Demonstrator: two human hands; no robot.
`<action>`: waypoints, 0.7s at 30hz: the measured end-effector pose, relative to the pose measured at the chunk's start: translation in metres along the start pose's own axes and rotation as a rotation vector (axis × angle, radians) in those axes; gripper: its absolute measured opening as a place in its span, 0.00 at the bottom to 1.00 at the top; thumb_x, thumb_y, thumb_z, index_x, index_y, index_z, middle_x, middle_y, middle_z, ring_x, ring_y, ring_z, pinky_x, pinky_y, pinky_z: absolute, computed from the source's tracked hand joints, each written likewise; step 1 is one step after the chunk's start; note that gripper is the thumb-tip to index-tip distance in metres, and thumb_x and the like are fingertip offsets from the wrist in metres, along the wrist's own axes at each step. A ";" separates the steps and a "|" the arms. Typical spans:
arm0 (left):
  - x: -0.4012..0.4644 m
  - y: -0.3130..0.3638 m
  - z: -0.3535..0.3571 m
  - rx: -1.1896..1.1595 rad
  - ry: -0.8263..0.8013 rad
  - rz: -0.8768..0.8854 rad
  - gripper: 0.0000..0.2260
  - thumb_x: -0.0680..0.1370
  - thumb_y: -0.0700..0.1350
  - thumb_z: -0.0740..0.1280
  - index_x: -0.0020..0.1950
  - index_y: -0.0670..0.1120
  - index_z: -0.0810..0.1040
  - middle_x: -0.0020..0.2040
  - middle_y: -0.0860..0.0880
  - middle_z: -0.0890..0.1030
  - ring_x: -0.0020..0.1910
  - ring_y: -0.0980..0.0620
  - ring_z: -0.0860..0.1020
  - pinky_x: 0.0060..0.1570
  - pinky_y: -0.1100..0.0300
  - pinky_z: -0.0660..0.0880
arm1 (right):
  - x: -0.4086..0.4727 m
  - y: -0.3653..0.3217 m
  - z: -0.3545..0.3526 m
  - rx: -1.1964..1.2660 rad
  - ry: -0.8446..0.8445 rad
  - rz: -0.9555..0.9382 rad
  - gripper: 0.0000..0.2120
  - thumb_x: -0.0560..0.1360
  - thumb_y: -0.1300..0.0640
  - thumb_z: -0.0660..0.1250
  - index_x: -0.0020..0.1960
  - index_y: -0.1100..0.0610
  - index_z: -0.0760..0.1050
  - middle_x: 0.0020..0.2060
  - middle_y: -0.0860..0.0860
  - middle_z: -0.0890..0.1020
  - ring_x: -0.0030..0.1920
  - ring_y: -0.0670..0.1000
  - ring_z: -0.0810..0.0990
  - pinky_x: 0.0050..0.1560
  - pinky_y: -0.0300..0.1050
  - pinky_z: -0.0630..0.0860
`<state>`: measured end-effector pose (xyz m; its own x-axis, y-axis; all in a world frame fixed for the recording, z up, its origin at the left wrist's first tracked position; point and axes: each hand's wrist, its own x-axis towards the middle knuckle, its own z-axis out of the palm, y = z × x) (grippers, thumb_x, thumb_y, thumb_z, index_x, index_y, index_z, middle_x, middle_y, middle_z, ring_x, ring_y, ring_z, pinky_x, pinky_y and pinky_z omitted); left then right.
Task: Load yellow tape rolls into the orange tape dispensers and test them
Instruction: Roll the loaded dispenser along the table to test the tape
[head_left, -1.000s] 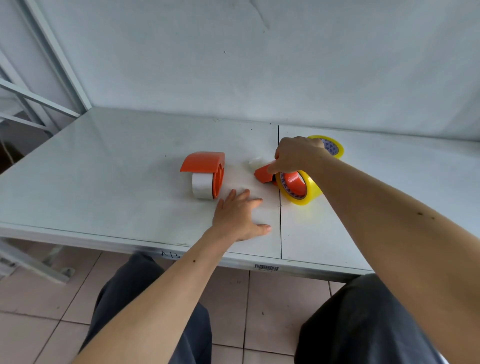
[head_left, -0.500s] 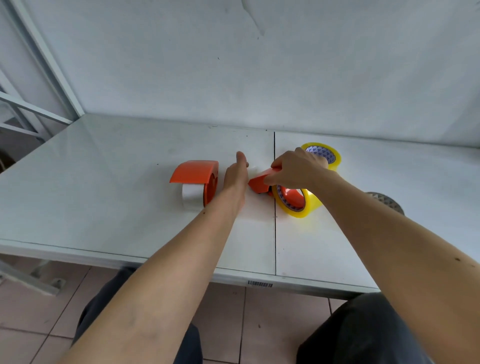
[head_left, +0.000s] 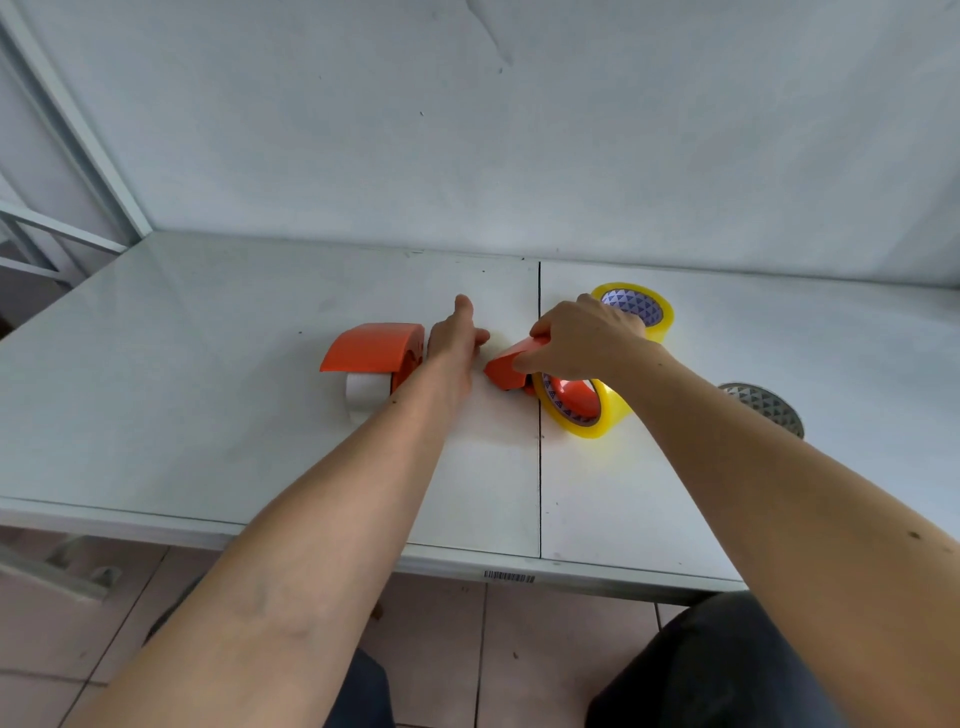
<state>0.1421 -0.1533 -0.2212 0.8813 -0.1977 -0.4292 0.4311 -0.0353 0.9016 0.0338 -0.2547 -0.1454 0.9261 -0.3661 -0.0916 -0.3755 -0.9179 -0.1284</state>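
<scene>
An orange tape dispenser (head_left: 506, 368) with a yellow tape roll (head_left: 587, 408) mounted on it sits near the table's middle seam. My right hand (head_left: 587, 338) grips this dispenser from above. A second orange dispenser (head_left: 371, 345), holding a white roll (head_left: 366, 392), stands to the left. Between the two dispensers my left hand (head_left: 454, 338) reaches forward; its fingertips are hidden behind the hand, and what they touch cannot be told. Another yellow roll (head_left: 636, 306) lies flat behind my right hand.
The white table (head_left: 182, 389) backs onto a grey wall. A bare cardboard tape core (head_left: 763, 408) lies flat at the right, partly hidden by my right forearm. A metal frame (head_left: 52, 228) stands at the far left. The table's front edge carries a barcode label (head_left: 509, 576).
My left hand left the table's front area and moved forward between the two dispensers. My right hand stays on the loaded dispenser. The camera view shifted slightly.
</scene>
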 end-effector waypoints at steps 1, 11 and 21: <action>0.000 -0.002 0.000 -0.032 0.004 0.009 0.25 0.79 0.61 0.56 0.42 0.42 0.79 0.55 0.43 0.83 0.58 0.46 0.78 0.66 0.52 0.71 | -0.001 -0.001 0.000 -0.001 -0.002 0.002 0.25 0.67 0.38 0.67 0.61 0.44 0.79 0.57 0.52 0.77 0.52 0.57 0.77 0.41 0.46 0.64; 0.003 -0.014 -0.001 -0.233 0.035 0.034 0.10 0.77 0.41 0.67 0.36 0.42 0.76 0.40 0.47 0.78 0.43 0.52 0.76 0.48 0.61 0.71 | -0.008 0.001 -0.003 0.032 -0.037 0.008 0.25 0.68 0.38 0.66 0.63 0.43 0.77 0.61 0.52 0.74 0.59 0.57 0.76 0.48 0.48 0.66; 0.003 -0.014 0.002 0.121 0.235 0.191 0.13 0.69 0.27 0.71 0.47 0.41 0.84 0.47 0.42 0.84 0.43 0.47 0.81 0.44 0.61 0.76 | -0.012 -0.004 -0.003 0.021 -0.024 0.016 0.21 0.69 0.41 0.67 0.60 0.46 0.79 0.59 0.52 0.74 0.53 0.56 0.75 0.43 0.46 0.64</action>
<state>0.1386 -0.1550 -0.2351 0.9707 0.0192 -0.2395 0.2398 -0.1385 0.9609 0.0248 -0.2473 -0.1405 0.9190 -0.3766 -0.1170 -0.3911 -0.9084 -0.1476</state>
